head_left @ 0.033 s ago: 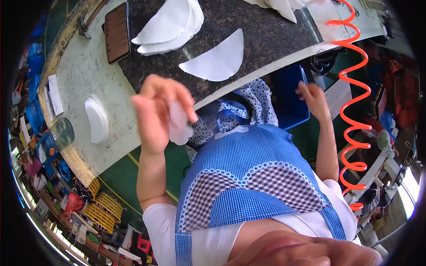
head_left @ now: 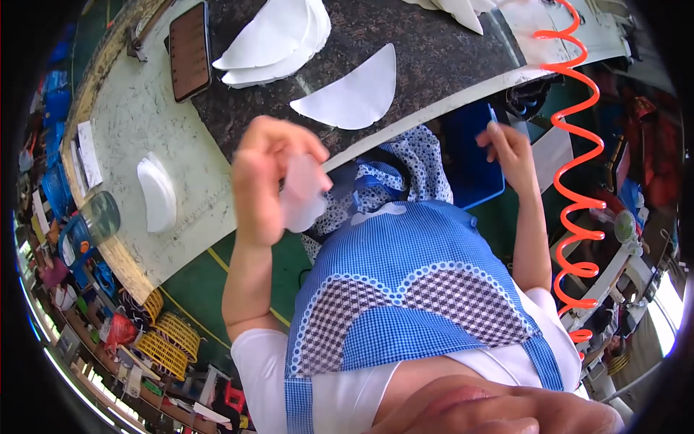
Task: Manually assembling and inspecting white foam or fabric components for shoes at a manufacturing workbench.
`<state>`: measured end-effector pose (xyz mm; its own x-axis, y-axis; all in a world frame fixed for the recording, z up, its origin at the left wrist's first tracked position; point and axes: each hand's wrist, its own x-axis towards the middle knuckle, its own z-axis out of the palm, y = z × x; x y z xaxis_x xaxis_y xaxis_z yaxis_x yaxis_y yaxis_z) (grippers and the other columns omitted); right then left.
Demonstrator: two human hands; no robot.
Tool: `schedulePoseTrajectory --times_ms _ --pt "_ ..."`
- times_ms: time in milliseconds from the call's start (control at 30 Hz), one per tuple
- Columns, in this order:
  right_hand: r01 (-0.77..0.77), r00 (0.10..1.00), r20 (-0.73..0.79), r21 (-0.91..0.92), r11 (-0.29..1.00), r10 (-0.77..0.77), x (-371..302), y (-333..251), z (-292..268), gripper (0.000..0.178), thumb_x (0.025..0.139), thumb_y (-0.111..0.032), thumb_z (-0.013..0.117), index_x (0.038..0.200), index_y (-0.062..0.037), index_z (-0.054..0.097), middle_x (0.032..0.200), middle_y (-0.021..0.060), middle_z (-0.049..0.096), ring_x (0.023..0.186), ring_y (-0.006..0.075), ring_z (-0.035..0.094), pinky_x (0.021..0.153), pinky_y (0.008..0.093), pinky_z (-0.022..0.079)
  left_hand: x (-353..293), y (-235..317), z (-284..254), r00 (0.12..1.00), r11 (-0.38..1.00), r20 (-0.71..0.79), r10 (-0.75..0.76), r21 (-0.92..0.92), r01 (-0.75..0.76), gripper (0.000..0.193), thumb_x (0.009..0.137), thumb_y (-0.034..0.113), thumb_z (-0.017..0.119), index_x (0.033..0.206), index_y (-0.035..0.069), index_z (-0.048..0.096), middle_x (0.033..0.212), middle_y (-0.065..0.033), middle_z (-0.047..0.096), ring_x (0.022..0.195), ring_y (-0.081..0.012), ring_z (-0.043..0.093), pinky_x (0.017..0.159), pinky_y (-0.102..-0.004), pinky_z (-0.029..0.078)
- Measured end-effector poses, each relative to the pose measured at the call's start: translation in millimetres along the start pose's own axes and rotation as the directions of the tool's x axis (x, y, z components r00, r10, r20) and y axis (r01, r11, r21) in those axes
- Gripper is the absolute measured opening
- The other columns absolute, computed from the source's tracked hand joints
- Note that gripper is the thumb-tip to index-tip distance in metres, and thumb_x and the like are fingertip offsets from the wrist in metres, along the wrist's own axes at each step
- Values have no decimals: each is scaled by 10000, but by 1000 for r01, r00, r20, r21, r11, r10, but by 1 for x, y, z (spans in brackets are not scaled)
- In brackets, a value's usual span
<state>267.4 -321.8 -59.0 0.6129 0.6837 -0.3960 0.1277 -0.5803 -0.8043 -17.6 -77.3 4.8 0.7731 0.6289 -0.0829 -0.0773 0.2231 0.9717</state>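
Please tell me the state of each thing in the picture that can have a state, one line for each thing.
left hand: raised, shut on a small white piece, blurred
right hand: lowered beside the table edge, grip unclear
white half-round piece: lying flat, alone on the dark mat
stack of white pieces: piled, untouched
orange coiled hose: hanging, stretched
clear cup: lying on its side

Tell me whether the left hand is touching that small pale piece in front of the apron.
Touching. The head view shows the left hand gripping the blurred small pale piece, its fingers wrapped over the upper edge.
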Motion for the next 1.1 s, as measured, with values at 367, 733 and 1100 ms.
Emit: schedulePoseTrajectory --times_ms 367,733,1100 --pt "21 795 565 341 940 -223 8 -96 52 203 875 -180 764 957 1 721 730 11 661 614 48 565 551 203 450 -3 6 14 961 945 55 -271 205 255 865 820 73 784 1516 75 272 751 -72 658 575 -99 614 536 -218 496" --pt "265 869 459 -119 957 -184 83 -127 70 315 895 -297 725 807 4 702 588 41 611 472 91 567 430 226 438 48 -39 -1 990 861 -137 22 507 52 421 861 96 739 1191 32 485 734 -84 683 638 -123 655 596 -259 499" --pt "472 868 382 -433 768 -318 78 -134 80 290 845 -280 746 763 -11 676 676 133 670 581 247 668 572 336 534 52 -18 10 985 15 22 170 1000 -25 623 738 274 828 1254 115 517 1161 -112 620 995 -250 664 716 -338 539"
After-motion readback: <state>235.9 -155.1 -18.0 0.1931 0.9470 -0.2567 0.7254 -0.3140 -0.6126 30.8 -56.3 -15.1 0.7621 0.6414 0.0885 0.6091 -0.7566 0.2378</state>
